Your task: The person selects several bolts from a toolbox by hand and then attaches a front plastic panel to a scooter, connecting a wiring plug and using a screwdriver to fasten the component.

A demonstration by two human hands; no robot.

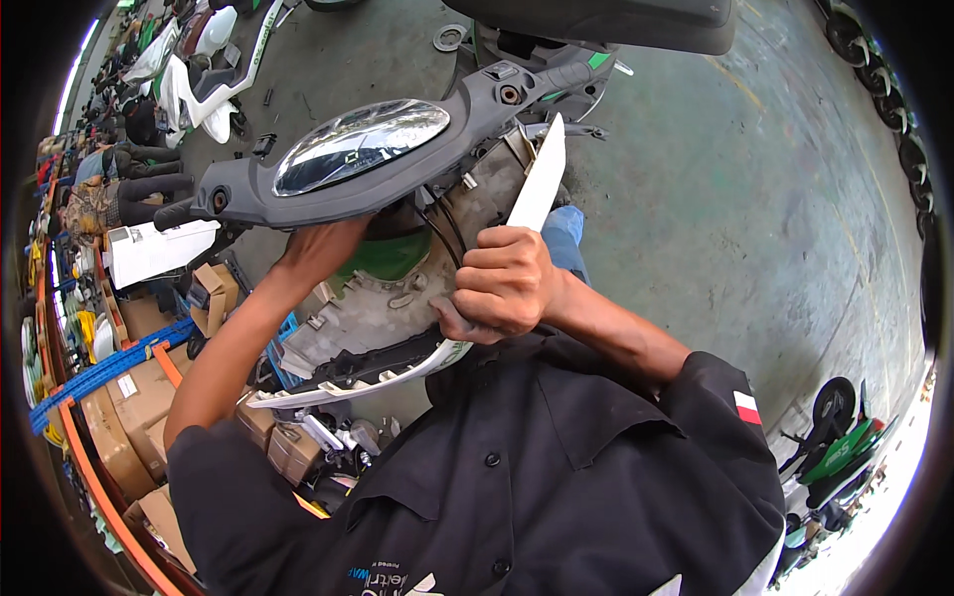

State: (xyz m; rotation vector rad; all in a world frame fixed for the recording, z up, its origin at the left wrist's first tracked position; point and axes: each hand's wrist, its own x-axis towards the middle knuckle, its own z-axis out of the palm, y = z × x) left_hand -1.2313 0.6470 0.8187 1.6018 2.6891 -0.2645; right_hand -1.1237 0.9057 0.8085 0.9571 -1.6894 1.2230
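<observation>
You are gripping a white scooter body panel point(532, 189) in your right hand point(502, 285), fist closed tight around its middle, bracing it against the grey handlebar cover point(467, 129). Your left hand point(323, 248) is reaching up beneath the chrome-lensed headlight point(360, 144) (fingers hidden, so I cannot tell what they are grasping), probably steadying the front end. Cardboard boxes point(139, 397) are crowding the shelving at your left.

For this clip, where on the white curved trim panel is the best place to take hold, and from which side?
Probably at the bend of the white trim panel, where its two arms meet, coming from the person's right. The right hand is already fisted there. The arms taper to thin tips, and the scooter's front blocks the left, where the left hand reaches under the handlebar cover.
</observation>
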